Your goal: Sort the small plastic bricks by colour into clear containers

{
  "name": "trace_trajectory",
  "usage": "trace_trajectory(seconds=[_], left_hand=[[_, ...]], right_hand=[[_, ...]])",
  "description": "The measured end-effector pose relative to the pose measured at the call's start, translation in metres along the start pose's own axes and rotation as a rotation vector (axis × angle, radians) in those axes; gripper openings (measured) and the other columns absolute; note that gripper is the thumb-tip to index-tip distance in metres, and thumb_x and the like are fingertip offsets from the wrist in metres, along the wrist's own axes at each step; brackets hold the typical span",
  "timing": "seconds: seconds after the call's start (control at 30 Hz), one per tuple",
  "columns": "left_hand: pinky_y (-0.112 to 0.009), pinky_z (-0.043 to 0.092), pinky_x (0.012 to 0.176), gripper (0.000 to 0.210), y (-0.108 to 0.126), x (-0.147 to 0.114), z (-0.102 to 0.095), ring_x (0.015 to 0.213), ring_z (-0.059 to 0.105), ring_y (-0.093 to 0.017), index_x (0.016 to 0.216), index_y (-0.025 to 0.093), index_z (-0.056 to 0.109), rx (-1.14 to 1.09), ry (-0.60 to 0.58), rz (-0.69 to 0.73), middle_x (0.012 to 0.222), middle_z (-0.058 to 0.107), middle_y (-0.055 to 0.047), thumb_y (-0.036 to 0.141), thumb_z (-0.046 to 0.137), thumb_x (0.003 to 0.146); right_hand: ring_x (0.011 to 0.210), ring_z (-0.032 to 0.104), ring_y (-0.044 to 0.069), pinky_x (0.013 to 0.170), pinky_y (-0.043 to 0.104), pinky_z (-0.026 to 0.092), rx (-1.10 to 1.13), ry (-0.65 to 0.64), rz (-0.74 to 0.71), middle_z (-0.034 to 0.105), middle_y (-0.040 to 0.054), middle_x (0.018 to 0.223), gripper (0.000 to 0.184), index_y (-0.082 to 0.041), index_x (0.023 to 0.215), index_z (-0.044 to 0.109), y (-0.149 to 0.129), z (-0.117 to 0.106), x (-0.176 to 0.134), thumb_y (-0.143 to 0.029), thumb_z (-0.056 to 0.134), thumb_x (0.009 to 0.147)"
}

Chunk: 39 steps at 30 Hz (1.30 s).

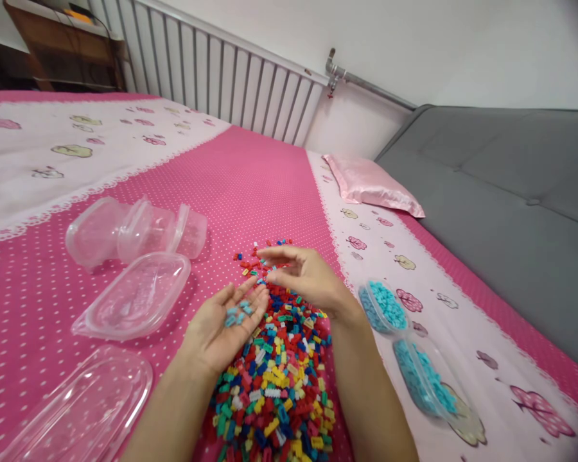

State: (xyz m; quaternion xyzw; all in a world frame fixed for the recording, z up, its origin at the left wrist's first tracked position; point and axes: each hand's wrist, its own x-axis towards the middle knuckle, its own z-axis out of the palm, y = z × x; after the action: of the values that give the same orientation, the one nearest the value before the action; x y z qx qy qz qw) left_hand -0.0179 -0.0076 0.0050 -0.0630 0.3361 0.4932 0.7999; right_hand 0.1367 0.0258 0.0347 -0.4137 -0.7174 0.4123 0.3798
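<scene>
Palm up, my left hand [231, 324] is held over the left side of a loose heap of small multicoloured toy building bricks [279, 378]. Several light blue toy bricks [238, 313] rest on its palm and flat fingers. My right hand [303, 279] hovers over the far part of the heap, close to the left fingertips. Its fingers are bent, with a gap between the thumb and the fingertips, and no brick shows clearly gripped there. Bits of blue lie beside the left fingertips. The heap holds red, yellow, green, white and dark blue bricks.
Right of the heap, two clear tubs [385, 308] [426, 378] contain light blue bricks. Nested clear containers [135, 231] lie on the left, with clear lids [137, 295] [81, 410] nearer. A pink pillow [370, 183] lies on the bedspread [250, 173] by a grey headboard [510, 186].
</scene>
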Motion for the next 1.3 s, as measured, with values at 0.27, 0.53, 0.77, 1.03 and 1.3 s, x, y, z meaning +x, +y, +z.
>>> trace_trajectory(seconds=[0.27,0.53,0.77,1.03,1.3], left_hand=[[-0.015,0.018,0.026,0.032,0.006,-0.001,-0.008,0.029,0.023,-0.004,0.059,0.018,0.033,0.006,-0.1,0.03,0.046,0.026,0.007,0.02,0.03,0.091],[-0.015,0.018,0.028,0.031,0.006,0.0,-0.008,0.029,0.022,-0.004,0.06,0.018,0.032,0.021,-0.095,0.052,0.046,0.025,0.007,0.02,0.03,0.091],[-0.015,0.017,0.028,0.03,0.007,0.0,-0.008,0.03,0.021,-0.004,0.06,0.018,0.033,0.018,-0.081,0.057,0.047,0.024,0.008,0.019,0.031,0.09],[-0.015,0.017,0.028,0.03,0.007,0.0,-0.009,0.029,0.022,-0.004,0.06,0.018,0.033,0.016,-0.081,0.063,0.046,0.025,0.007,0.019,0.031,0.09],[-0.015,0.017,0.028,0.03,0.008,0.0,-0.009,0.03,0.022,-0.004,0.06,0.018,0.033,0.004,-0.077,0.06,0.046,0.024,0.008,0.018,0.032,0.089]], right_hand=[[0.101,0.057,0.015,0.093,0.031,0.04,-0.623,0.435,0.124,0.064,0.0064,0.107,0.04,-0.017,0.103,0.062,0.094,-0.024,0.027,-0.002,0.037,0.076],[0.103,0.051,0.018,0.094,0.03,0.035,-0.868,0.274,0.149,0.061,0.0081,0.105,0.04,-0.018,0.108,0.061,0.116,-0.013,0.027,-0.005,0.04,0.077],[0.101,0.05,0.019,0.091,0.031,0.037,-0.855,0.285,0.18,0.059,0.0091,0.102,0.038,-0.019,0.106,0.06,0.118,-0.016,0.026,-0.006,0.04,0.076],[0.094,0.053,0.018,0.085,0.029,0.039,-0.89,0.281,0.205,0.061,0.0054,0.097,0.034,-0.021,0.101,0.058,0.114,-0.018,0.023,-0.006,0.041,0.075],[0.087,0.053,0.019,0.08,0.03,0.04,-0.916,0.348,0.218,0.06,0.0074,0.087,0.02,-0.018,0.087,0.061,0.115,-0.021,0.022,-0.013,0.047,0.074]])
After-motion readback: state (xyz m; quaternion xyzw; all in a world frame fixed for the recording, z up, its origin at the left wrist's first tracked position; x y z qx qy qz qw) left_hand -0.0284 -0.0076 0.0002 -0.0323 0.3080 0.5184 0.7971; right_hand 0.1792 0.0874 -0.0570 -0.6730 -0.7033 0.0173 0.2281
